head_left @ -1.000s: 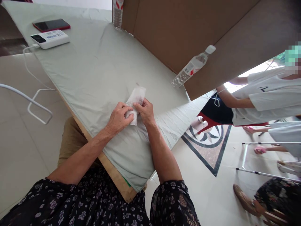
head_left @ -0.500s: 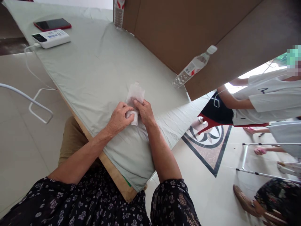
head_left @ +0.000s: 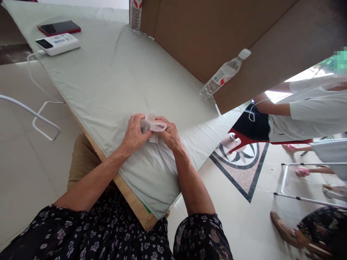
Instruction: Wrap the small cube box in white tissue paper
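Observation:
A thin whitish translucent sheet (head_left: 157, 126), folded over into a loop, is held between my two hands just above the cloth-covered table (head_left: 116, 79). My left hand (head_left: 136, 131) pinches its left side, the thumb pointing toward the middle. On the other side, my right hand (head_left: 169, 133) grips the sheet with curled fingers, partly hidden behind the fold. A small flap of the sheet hangs below the fingers. Whether it is paper, film or a small bag cannot be made out.
A clear bottle (head_left: 223, 76) leans by a brown cardboard panel (head_left: 195, 39); another bottle (head_left: 136, 16) stands farther back. A white device (head_left: 58, 44) with a cable and a phone (head_left: 59, 27) lie back left. A person in white (head_left: 311, 108) sits at right.
The sheet, earlier standing up flat beyond my fingers, is now folded over into a loop. My hands have shifted slightly, with my right fingers now around its right side.

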Motion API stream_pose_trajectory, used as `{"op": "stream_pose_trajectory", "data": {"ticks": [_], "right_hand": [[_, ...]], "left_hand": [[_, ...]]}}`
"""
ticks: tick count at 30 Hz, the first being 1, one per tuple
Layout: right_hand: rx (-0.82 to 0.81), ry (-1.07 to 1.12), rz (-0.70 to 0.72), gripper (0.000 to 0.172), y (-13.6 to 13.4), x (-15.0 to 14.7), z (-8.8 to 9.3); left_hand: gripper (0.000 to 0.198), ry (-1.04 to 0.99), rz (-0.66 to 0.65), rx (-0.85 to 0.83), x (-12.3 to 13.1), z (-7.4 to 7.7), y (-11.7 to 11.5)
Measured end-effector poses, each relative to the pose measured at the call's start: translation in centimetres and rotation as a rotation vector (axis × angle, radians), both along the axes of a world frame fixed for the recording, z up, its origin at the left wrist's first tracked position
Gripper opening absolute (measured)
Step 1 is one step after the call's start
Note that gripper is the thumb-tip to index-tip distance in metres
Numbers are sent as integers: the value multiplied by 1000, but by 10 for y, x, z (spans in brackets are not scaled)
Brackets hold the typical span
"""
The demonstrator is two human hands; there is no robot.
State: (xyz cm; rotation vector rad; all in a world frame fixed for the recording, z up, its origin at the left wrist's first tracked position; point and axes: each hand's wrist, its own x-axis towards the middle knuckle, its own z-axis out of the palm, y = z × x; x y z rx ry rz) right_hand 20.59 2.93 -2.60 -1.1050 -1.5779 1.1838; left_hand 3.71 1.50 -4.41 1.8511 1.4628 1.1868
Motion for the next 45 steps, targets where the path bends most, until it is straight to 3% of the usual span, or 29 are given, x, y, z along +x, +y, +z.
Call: {"op": "stream_pose_trajectory", "data": {"ticks": [3,8,13,18,20,24,30,33,35,39,42,45], "right_hand": [[136,-176,90,23,-16,13,7],[317,-426,168,63,-40,23,7],[325,-470,14,45,-34,9,-2],[-20,-39,-87,44,-17,-1,-3],[-88,8,-98,47,-14,-4,-5],[-17,-185,-205,45,-13,-5,-13],[130,-232,-461,41,-26,9,-10],[195,-259,-425,33,-33,11,-7],[217,-273,-352,31,-34,9,-7],[225,-278,-284,31,-30,5,-11],[214,-277,-288,31,-28,4,-15],[201,-272,-288,31,-26,2,-16]], "left_hand": [[30,-23,-80,-55,-5,0,2],[26,-52,-162,-104,-8,2,1],[21,-151,-140,-132,-8,11,1],[33,-430,-245,-318,-14,21,2],[44,-448,-286,-343,-14,19,3],[70,-399,-249,-307,-9,7,6],[78,-436,-258,-305,-6,-3,8],[81,-410,-225,-259,-6,-5,6],[81,-321,-120,-163,-7,-5,4],[59,-42,60,37,-10,-1,-1],[29,49,-8,30,-10,4,-3],[20,16,-93,-3,-11,8,-3]]}}
